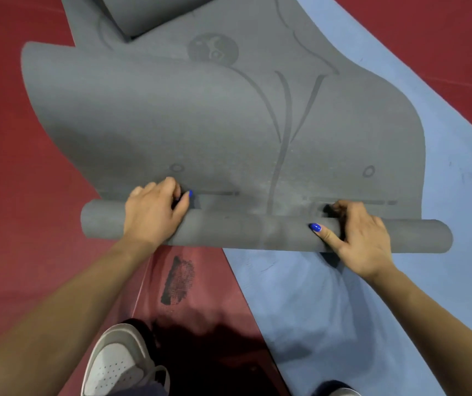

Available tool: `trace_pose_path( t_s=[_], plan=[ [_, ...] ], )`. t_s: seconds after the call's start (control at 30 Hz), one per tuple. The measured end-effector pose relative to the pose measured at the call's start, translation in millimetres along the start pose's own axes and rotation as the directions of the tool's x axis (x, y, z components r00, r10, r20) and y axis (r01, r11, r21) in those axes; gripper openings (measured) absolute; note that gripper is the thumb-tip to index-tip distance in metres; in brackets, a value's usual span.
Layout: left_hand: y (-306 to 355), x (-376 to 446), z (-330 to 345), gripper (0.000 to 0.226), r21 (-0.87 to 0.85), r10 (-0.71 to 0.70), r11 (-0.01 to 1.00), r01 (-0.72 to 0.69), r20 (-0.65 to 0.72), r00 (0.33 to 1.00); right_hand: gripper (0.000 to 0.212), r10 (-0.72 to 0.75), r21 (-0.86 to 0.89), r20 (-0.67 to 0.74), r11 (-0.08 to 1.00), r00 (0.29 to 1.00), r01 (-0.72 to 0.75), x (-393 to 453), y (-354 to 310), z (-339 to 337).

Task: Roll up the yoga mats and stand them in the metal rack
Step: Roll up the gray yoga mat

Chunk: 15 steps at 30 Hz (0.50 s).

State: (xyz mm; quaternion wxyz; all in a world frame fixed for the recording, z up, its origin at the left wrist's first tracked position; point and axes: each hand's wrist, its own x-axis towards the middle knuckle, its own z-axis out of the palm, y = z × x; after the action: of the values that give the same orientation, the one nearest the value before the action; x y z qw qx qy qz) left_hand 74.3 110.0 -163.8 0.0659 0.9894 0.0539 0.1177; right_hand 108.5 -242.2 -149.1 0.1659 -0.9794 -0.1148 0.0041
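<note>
A grey yoga mat (214, 121) with a printed line pattern lies in front of me, its near end wound into a thin roll (257, 230). My left hand (154, 212) grips the roll left of centre, fingers curled over its top. Toward the right end, my right hand (360, 238) grips the roll, its thumb lying flat along it. The unrolled part bulges upward and runs away from me. Its far end curls into another grey roll (149, 12) at the top edge. No metal rack is in view.
A blue yoga mat (329, 310) lies flat on the red floor (14, 195), partly under the grey one, running to the right. My grey-and-white shoe (120, 364) stands near the bottom edge; a dark scuff (177, 281) marks the floor.
</note>
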Motion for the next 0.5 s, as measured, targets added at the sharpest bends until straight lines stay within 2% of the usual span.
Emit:
trace_pose_path(
  t_s=[0.23, 0.4, 0.43, 0.5],
  plan=[
    [-1, 10, -2, 0.041, 0.013, 0.265, 0.964, -0.265, -0.084, 0.961, 0.057, -0.056, -0.122, -0.147, 0.992, 0.987, 0.038, 12, 1, 10],
    [-14, 1, -4, 0.051, 0.050, 0.523, 0.852, -0.521, -0.113, 0.845, 0.049, -0.087, -0.183, -0.209, 0.982, 0.974, 0.048, 24, -1, 15],
    [-16, -2, -3, 0.053, 0.084, 0.530, 0.848, -0.523, -0.115, 0.840, 0.047, -0.090, -0.198, -0.224, 0.979, 0.970, 0.045, 27, 0, 17],
    [-15, -19, -1, 0.057, 0.097, 0.418, 0.908, -0.408, -0.133, 0.898, 0.045, -0.104, -0.228, -0.255, 0.973, 0.961, 0.045, 28, 1, 21]
  ],
)
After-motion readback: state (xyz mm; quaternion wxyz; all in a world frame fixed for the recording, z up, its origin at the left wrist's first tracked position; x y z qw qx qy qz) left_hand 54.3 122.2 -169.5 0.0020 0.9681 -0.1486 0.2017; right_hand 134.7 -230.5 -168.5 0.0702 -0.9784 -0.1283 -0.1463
